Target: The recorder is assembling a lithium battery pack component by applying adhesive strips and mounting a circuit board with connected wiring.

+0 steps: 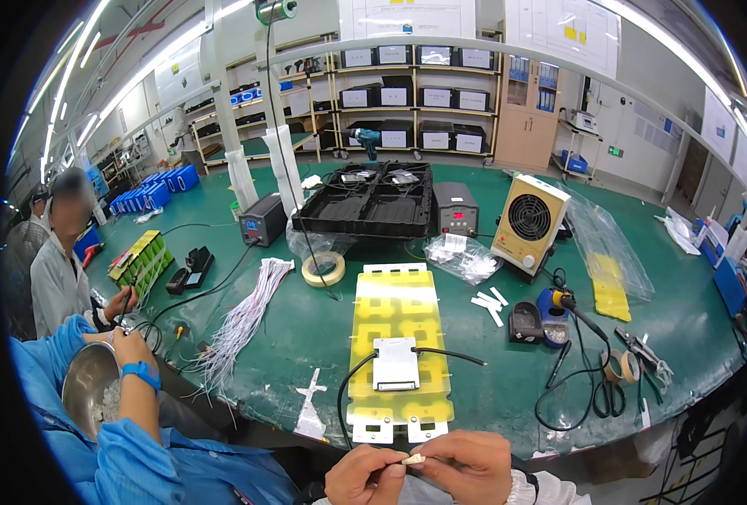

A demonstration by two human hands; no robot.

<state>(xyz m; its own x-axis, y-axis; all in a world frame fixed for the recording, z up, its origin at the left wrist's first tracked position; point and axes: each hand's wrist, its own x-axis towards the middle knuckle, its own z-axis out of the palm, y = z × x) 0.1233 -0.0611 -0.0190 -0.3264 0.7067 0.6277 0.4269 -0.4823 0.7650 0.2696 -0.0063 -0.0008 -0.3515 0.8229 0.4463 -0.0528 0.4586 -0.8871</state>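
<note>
At the table's near edge, my left hand point(363, 475) and my right hand point(472, 468) meet, fingertips pinched on a small off-white piece point(413, 459). It is too small for me to tell its kind. Just beyond them lies a yellow battery pack point(398, 316) with white plates at its ends. On it rests a white circuit board module point(396, 364). Black cables point(449, 354) run out from both sides of the module. One cable bends down along the pack's left side toward my hands.
Left of the pack lie a wire bundle point(251, 316) and a tape roll point(323, 268). Rightward are white strips point(491, 305), a soldering iron point(579, 311), scissors point(609, 396) and a fan unit point(531, 223). A co-worker's blue sleeve point(138, 454) reaches close on my left, beside a metal bowl point(87, 383).
</note>
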